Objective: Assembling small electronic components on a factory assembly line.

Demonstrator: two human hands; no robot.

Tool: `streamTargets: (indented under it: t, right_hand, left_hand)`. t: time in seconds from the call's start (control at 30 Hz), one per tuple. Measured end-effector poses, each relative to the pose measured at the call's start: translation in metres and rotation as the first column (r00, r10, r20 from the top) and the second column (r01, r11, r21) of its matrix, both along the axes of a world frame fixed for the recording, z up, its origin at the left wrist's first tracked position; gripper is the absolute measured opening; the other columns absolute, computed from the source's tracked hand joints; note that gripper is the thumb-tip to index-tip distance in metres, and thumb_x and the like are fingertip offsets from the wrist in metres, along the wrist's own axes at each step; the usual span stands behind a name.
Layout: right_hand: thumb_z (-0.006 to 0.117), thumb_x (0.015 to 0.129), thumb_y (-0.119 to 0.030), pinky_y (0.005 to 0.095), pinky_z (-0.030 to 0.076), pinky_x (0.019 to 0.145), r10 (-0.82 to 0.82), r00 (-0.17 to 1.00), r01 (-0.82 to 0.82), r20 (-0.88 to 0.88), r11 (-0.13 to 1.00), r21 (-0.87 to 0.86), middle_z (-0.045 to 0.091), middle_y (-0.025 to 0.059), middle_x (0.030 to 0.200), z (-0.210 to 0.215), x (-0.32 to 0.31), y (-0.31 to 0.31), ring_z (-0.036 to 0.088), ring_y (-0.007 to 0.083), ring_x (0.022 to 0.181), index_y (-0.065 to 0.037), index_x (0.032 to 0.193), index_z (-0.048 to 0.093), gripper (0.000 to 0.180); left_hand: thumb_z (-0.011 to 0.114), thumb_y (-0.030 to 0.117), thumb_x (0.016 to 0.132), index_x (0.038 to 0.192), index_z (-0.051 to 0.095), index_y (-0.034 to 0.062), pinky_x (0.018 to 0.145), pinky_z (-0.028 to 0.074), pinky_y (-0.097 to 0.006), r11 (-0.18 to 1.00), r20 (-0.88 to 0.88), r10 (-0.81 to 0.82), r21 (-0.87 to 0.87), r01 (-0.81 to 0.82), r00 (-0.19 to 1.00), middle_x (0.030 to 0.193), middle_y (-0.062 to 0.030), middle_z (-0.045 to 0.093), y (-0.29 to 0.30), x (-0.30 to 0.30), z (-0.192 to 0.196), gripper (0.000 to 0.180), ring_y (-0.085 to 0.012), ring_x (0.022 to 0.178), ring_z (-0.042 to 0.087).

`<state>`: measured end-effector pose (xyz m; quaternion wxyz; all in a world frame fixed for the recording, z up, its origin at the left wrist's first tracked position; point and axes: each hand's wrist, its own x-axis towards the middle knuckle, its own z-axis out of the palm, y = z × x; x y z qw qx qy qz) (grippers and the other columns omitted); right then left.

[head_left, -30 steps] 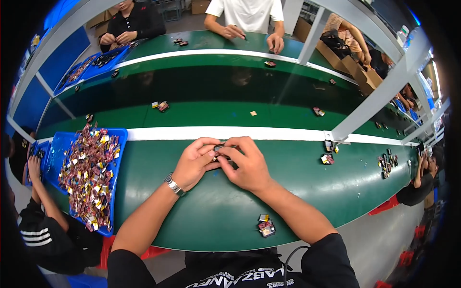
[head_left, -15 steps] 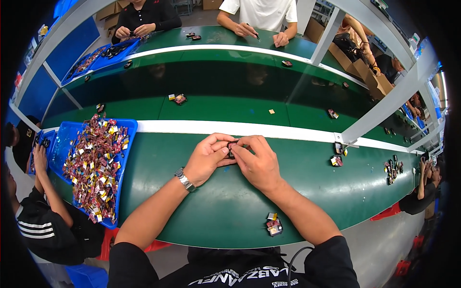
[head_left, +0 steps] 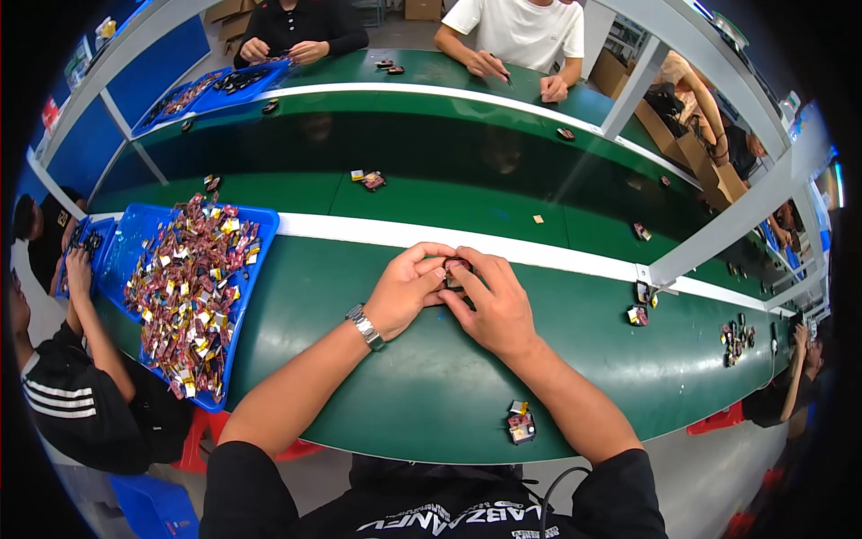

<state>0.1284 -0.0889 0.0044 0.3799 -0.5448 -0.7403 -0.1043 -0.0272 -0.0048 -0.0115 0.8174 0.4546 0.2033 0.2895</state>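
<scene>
Above the green work surface, my left hand (head_left: 406, 295) and my right hand (head_left: 497, 304) are closed together around a small black casing with a dark red circuit board (head_left: 457, 273) in it. My left thumb and fingers hold its left side. Fingers of my right hand curl over the far edge and lie on the board, with the thumb below. The fingers hide much of the piece. Near the table's front edge, by my right forearm, lies another casing with a red board (head_left: 521, 427) and a silver-and-yellow part.
To the left, a blue tray (head_left: 269, 235) is heaped with red circuit boards. Casings with boards (head_left: 638, 314) and a cluster of small parts (head_left: 737, 340) lie to the right. A white strip (head_left: 359, 230) borders the green belt (head_left: 431, 202). A metal post (head_left: 709, 242) rises at right. Co-workers sit around.
The whole view has shifted slightly. My right fingers have moved over the casing, with the thumb now lower and more of the red board showing. Both hands still hold it.
</scene>
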Motion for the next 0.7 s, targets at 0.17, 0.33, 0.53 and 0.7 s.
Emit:
streamTargets:
  t: [0.17,0.33,0.53,0.7]
  right_hand:
    - [0.079,0.071,-0.011,0.0337,0.056,0.073,0.046,0.997,-0.049,0.06,0.998,0.039,0.062,0.007,0.115,0.003,0.005,0.012,0.062,0.0237,0.093,-0.003,0.102,0.067,0.034]
    - [0.079,0.071,-0.011,0.0331,0.056,0.072,0.128,0.989,-0.131,0.078,0.99,0.046,0.064,0.0057,0.112,0.003,0.012,0.016,0.062,0.0229,0.091,-0.003,0.097,0.067,0.029]
    - [0.078,0.072,-0.01,0.0336,0.055,0.073,0.105,0.993,-0.106,0.057,0.994,0.023,0.065,0.0068,0.112,0.001,0.01,0.018,0.062,0.0239,0.092,-0.004,0.097,0.068,0.028]
    - [0.077,0.073,-0.01,0.0395,0.053,0.084,-0.077,0.994,0.08,-0.075,0.996,0.032,0.067,0.0115,0.11,0.0,0.05,0.065,0.063,0.0304,0.096,-0.003,0.098,0.069,0.028]
  left_hand:
    - [0.051,0.007,0.1,0.126,0.047,0.0028,0.093,0.055,-0.037,0.999,0.052,0.011,-0.05,-0.008,0.999,0.122,-0.0122,0.061,0.002,-0.003,-0.003,0.027,-0.018,0.107,0.063]
    - [0.052,0.006,0.099,0.127,0.047,0.0027,0.093,0.055,-0.037,0.999,0.025,0.01,-0.032,-0.009,1.0,0.121,-0.0123,0.061,0.005,-0.004,-0.005,0.029,-0.0179,0.107,0.063]
    - [0.054,0.006,0.098,0.13,0.046,0.0027,0.095,0.054,-0.037,0.999,-0.003,0.027,-0.028,-0.027,1.0,0.124,-0.0138,0.061,0.007,-0.003,-0.002,0.033,-0.0192,0.109,0.063]
    - [0.057,0.006,0.096,0.128,0.047,0.0008,0.096,0.054,-0.037,0.978,0.048,0.209,0.009,-0.209,0.977,0.125,-0.0172,0.059,0.003,0.0,0.001,0.033,-0.0222,0.11,0.063]
